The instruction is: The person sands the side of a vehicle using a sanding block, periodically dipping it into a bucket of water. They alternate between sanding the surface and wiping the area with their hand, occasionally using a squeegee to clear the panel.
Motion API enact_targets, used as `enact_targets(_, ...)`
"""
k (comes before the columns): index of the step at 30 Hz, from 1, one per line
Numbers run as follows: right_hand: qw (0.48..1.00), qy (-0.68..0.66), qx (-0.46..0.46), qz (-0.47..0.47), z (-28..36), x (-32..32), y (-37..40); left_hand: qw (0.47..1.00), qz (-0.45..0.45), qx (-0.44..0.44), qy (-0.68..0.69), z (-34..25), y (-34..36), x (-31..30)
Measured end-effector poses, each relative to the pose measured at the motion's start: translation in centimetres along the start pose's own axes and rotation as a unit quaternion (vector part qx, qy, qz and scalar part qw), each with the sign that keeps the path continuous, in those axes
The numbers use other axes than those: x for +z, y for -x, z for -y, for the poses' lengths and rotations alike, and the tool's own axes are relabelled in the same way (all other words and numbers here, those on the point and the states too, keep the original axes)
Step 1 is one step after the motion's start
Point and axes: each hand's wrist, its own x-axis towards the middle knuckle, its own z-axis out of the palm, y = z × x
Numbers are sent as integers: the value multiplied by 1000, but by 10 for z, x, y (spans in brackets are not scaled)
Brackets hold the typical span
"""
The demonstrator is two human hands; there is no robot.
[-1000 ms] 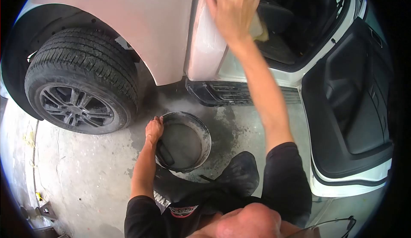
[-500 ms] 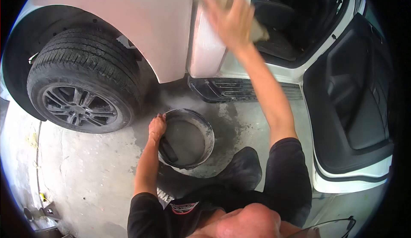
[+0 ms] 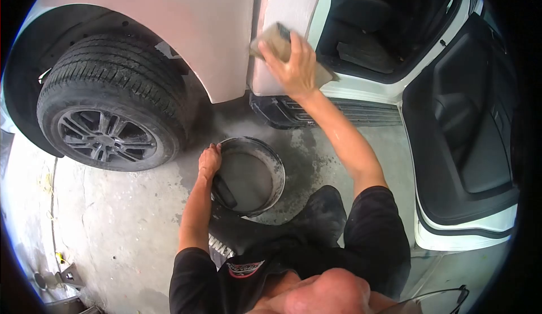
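My right hand (image 3: 296,71) holds a sanding block (image 3: 273,42), dark with a tan sheet around it, against the lower part of the pinkish-white body panel (image 3: 285,3) beside the door opening. The tan sheet sticks out past the fingers on the right. My left hand (image 3: 210,160) grips the left rim of a round bucket (image 3: 279,173), fingers curled over the edge. Cloudy grey water (image 3: 245,181) fills part of it. Just below that hand, a black elongated object (image 3: 224,192) leans against the inner wall, partly in the water.
To the left is the tyre (image 3: 113,82) under the wheel arch. A running board (image 3: 282,112) juts out below the panel. The open door (image 3: 463,128) stands at right. Wet patches mark the concrete floor (image 3: 135,212); a metal stand (image 3: 70,277) sits lower left.
My right hand has moved down the panel with the sanding block, from the top of the view to near the running board. My left hand stays on the bucket rim.
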Motion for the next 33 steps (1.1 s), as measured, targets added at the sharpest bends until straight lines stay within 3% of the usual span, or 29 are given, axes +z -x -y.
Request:
enact_targets(3, 998, -58, -32, 19, -10, -3, -5, 1000, -3, 1, -10, 5, -2, -3)
enact_targets(6, 994, 3, 61, 86, -44, -17, -107, 1000, 1, -14, 0, -2, 1, -2)
enact_targets(8, 995, 3, 64, 72, -52, -4, -116, 1000, 9, -18, -4, -5, 0, -5)
enact_targets(10, 998, 4, 47, 40, -47, -4, -88, 1000, 1, -13, 0, -4, 4, 0)
enact_targets(12, 1000, 11, 2, -25, -25, -4, -10, 1000, -7, 3, -1, -2, -1, -6)
enact_targets(15, 996, -85, -7, 8, -29, -19, 17, 1000, -10, 14, 3, 4, -2, 1)
enact_targets(18, 998, 28, -50, 37, -72, -14, -54, 1000, -13, 14, 9, 0, 1, -2)
enact_targets(21, 999, -16, 38, -29, -93, -16, -147, 1000, -2, 6, -4, -6, 1, -6)
enact_targets(24, 999, -21, 45, 12, -78, -18, -86, 1000, -9, 8, -16, -1, -1, -1)
enact_targets(25, 1000, 0, 16, -17, -66, -12, -43, 1000, -13, 12, -17, 0, -4, -2)
enact_targets(29, 995, -99, -11, 9, -62, -22, 9, 1000, -2, 13, -15, 2, 2, 1)
enact_targets(31, 997, 28, -67, -31, -88, -16, -44, 1000, -6, 21, -19, -5, -4, -2)
enact_targets(32, 1000, 1, -21, 12, -98, -18, -82, 999, -10, 25, -23, -5, 1, -4)
enact_targets(33, 998, -47, -11, -42, -110, -10, -125, 999, -15, 28, -28, -4, 3, -4)
